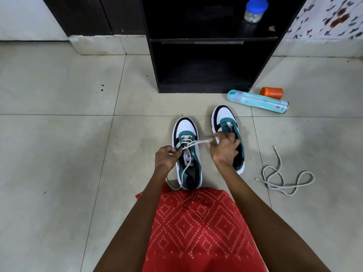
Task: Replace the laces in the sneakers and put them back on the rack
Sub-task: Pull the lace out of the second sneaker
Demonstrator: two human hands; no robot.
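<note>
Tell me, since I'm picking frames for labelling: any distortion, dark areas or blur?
Head view: wide-angle distortion bows the floor tile lines and splays the rack sides; rack interior nearly black; soft light, faint shadows; left hand, right hand and lace sharp.

No word or number can be read. Just beside the left hand (pixel 165 158), the white tongue label (pixel 188 158) of the sneaker (pixel 185 126) bears a black logo with blurred small print. Beyond the right hand (pixel 225 150), the teal can (pixel 257 102) carries illegible lettering.
</note>
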